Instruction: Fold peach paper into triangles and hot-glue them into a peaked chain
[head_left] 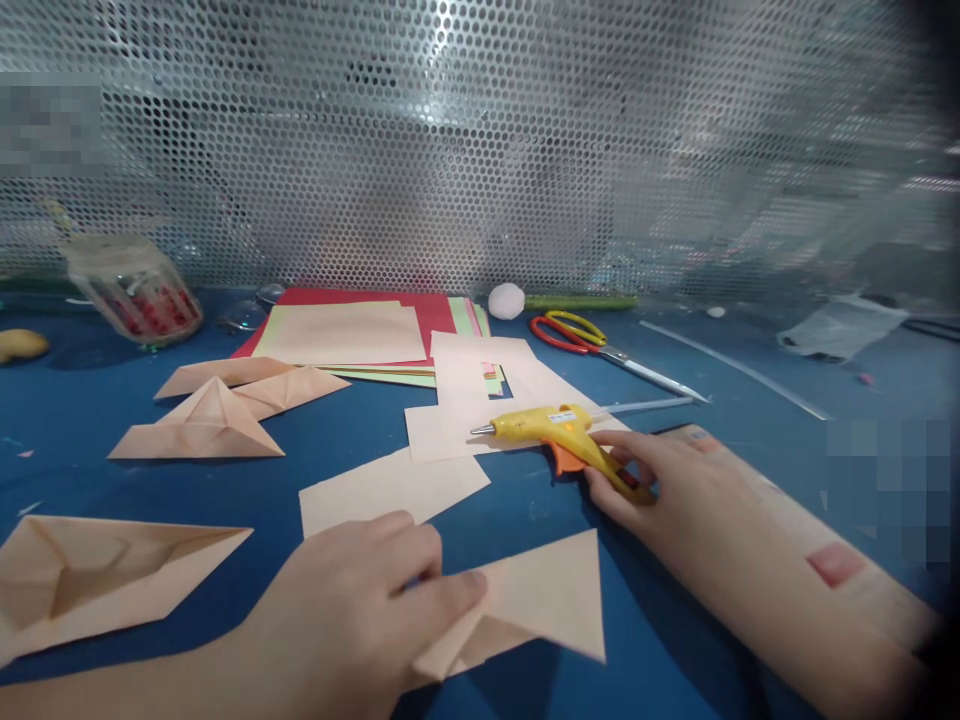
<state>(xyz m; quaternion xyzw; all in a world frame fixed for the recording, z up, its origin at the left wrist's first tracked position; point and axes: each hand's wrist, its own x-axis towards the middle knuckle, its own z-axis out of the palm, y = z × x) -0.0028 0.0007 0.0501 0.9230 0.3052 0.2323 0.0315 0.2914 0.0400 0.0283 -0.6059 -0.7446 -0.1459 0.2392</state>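
Note:
My left hand [367,600] is closed on a partly folded sheet of peach paper [551,595], its index finger lying along the fold. My right hand [667,490] has its thumb and fingers on the handle of a yellow hot glue gun [559,425] with an orange trigger. The gun lies on its side, nozzle to the left, over loose peach paper pieces [442,430]. Another flat peach rectangle [382,490] is just beyond my left hand. Folded peach paper shapes, one a peaked boat [214,425] and one an open boat [112,575], rest on the left.
Behind the papers lies a stack of coloured sheets [345,335]. Red-and-yellow scissors [600,345], a white ball [507,301] and a clear glue stick [735,370] are at the back right. A tilted jar [139,290] stands back left, before a perforated metal screen [450,150].

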